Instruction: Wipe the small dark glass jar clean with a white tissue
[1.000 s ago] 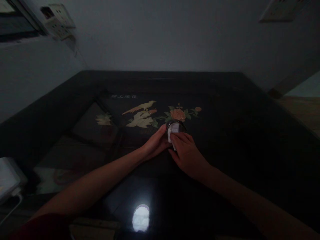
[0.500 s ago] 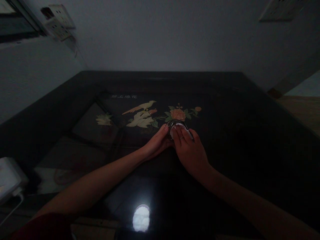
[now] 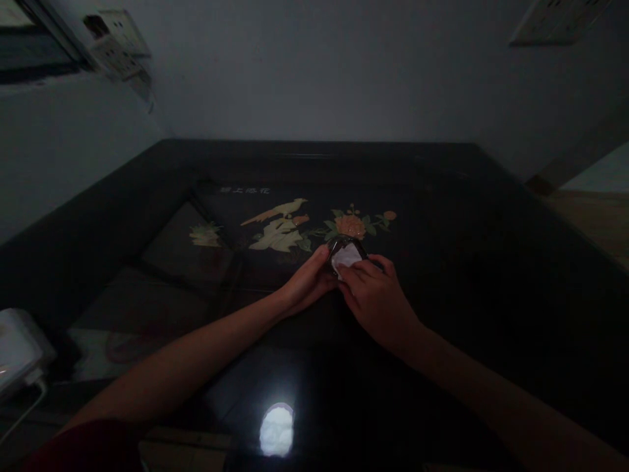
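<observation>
At the middle of the dark tabletop, my left hand [image 3: 310, 278] is closed round the left side of a small, shiny, dark object with a rounded rim [image 3: 339, 242]. It looks like a glass bowl or cup, but the dim light hides its exact kind. A crumpled white tissue or cloth [image 3: 346, 255] lies against its inside. The fingers of my right hand [image 3: 376, 295] are bent and press this white piece from the right. Both hands are close together, just below the orange flower picture.
The glossy black table [image 3: 442, 196] carries a bird-and-flower picture [image 3: 278, 233] and a bright light reflection. A white box-like device [image 3: 19, 347] with a cable stands at the left edge. Wall sockets [image 3: 118, 49] are at upper left, another socket plate [image 3: 550, 23] at upper right.
My right hand's fingers have drawn back toward me and lower on the object, so more of the white piece shows. My left hand has stayed nearly in place.
</observation>
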Available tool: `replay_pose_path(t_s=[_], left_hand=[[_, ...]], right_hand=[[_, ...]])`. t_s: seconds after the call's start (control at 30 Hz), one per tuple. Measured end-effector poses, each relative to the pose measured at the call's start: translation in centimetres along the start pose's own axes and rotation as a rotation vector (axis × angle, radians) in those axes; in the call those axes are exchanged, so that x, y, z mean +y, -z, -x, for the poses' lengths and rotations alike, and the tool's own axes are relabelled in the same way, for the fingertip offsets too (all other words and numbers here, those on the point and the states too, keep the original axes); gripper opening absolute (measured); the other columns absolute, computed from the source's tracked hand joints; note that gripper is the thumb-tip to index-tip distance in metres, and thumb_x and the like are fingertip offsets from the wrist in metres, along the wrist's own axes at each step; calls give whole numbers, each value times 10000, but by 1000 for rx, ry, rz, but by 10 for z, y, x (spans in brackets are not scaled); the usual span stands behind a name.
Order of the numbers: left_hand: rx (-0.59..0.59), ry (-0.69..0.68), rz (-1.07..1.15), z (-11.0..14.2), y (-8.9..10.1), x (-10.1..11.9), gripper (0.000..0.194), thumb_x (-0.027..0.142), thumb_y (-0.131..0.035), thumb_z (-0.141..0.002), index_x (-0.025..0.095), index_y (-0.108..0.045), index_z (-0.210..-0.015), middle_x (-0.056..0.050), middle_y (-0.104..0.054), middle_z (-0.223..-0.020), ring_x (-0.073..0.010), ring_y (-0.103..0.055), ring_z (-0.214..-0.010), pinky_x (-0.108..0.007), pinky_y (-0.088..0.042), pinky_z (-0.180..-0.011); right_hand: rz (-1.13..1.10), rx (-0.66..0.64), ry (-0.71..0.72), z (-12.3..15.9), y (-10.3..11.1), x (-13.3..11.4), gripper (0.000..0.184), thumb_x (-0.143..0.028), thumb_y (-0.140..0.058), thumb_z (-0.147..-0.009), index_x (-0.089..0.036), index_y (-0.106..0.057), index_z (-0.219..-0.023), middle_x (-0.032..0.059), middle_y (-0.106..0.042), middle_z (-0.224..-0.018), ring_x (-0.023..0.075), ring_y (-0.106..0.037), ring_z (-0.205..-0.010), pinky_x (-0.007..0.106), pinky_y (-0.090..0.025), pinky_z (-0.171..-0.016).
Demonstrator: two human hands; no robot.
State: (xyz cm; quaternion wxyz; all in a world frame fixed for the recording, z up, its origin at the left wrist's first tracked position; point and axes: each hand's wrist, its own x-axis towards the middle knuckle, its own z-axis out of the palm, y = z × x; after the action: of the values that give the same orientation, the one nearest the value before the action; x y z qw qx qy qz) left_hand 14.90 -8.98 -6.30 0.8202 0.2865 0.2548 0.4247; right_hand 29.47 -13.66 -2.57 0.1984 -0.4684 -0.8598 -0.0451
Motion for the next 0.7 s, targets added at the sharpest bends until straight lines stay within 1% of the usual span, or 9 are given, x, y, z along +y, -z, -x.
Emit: replay_pose_path(t_s=[0.1,0.17,0.3,0.43,0.53,0.7], left_hand=[[1,2,10,-1,2,0,345,401,-611,-851,185,-607,-1120,-76,-647,-1077,-183,-617,-923,-294,-486,-779],[-4,1,9,-2,3,0,337,402,-618,-846,184,-608,-1102,-73,-646,-1076,-186,-614,-937,-297,-481,-798],[-30,-7,-13,-2,5,-2,323,419,-624,-840,191,-606,-1069,-62,-636,-1091,-182,-606,-965,-279,-480,-787],[-50,-15,-42,-2,5,-2,320,436,-614,-845,207,-596,-1067,-60,-627,-1119,-185,-600,-994,-273,-486,-776],[-50,-33,-42,-1,5,-2,318,429,-611,-849,208,-592,-1077,-64,-624,-1140,-190,-597,-1007,-283,-490,-788],[-28,-15,-7,-2,5,-3,346,431,-594,-858,189,-587,-1104,-82,-639,-1111,-208,-608,-994,-305,-483,-806]], right_hand=[[-113,29,-18,1,-3,0,257,-147,-484,-907,-129,-605,-1133,109,-735,-955,223,-630,-960,430,-340,-973],[-128,42,-14,2,-7,-2,294,-141,-470,-907,-125,-574,-1181,124,-727,-1012,229,-624,-994,437,-332,-982],[-48,48,-6,4,-14,-5,318,-134,-467,-902,-69,-541,-1205,186,-679,-1137,269,-575,-1113,456,-307,-991],[0,27,3,5,-17,-5,346,-144,-473,-897,-63,-512,-1232,207,-636,-1210,283,-527,-1180,456,-302,-1004],[-30,17,27,5,-15,-2,367,-141,-480,-885,-57,-504,-1241,206,-640,-1197,284,-531,-1171,458,-322,-999],[-113,52,53,5,-11,1,339,-137,-477,-893,-58,-532,-1218,175,-692,-1085,255,-601,-1046,427,-359,-975]])
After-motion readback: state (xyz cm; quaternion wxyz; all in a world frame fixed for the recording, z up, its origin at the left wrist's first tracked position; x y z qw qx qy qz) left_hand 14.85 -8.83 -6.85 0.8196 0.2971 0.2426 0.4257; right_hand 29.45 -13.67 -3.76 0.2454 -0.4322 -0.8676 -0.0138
